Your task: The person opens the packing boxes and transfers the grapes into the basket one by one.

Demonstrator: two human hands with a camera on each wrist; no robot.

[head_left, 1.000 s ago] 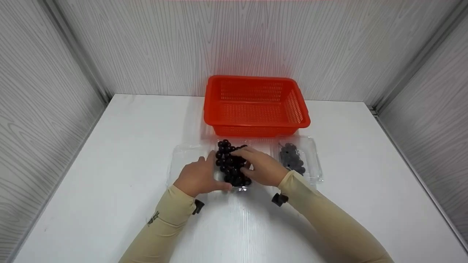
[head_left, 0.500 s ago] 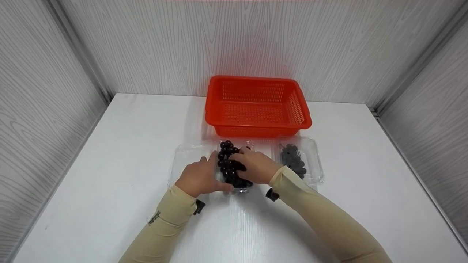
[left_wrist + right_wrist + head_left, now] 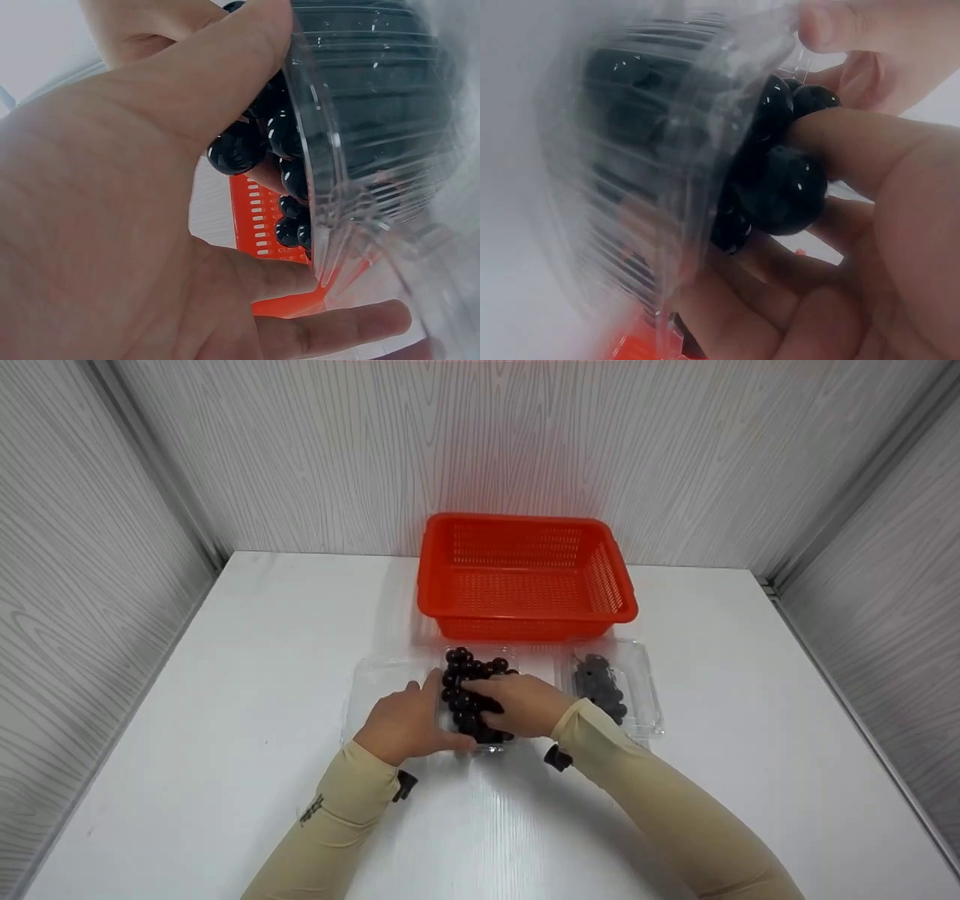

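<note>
A bunch of dark, glossy grapes (image 3: 459,699) fills a clear plastic box (image 3: 491,748) in the middle of the head view. My left hand (image 3: 405,724) rests against the box's left side, its thumb at the near rim and its fingers stretched along the edge. Reaching in from the right, my right hand (image 3: 529,705) curls thumb and fingers round some of the grapes. In the right wrist view, a large grape (image 3: 784,191) shows between that hand's thumb and fingers, above the rim. The grapes' lower part sits behind the ribbed plastic wall (image 3: 375,97).
Behind the boxes stands a red perforated basket (image 3: 525,622) with nothing seen inside. To the right lies another clear box (image 3: 641,690) with dark grapes (image 3: 598,686). Left of the middle box is a clear plastic lid or tray (image 3: 375,686). Walls surround the white table (image 3: 225,697).
My right hand has moved slightly left and deeper into the grapes, its fingers closing in round them. The left hand keeps its place on the box.
</note>
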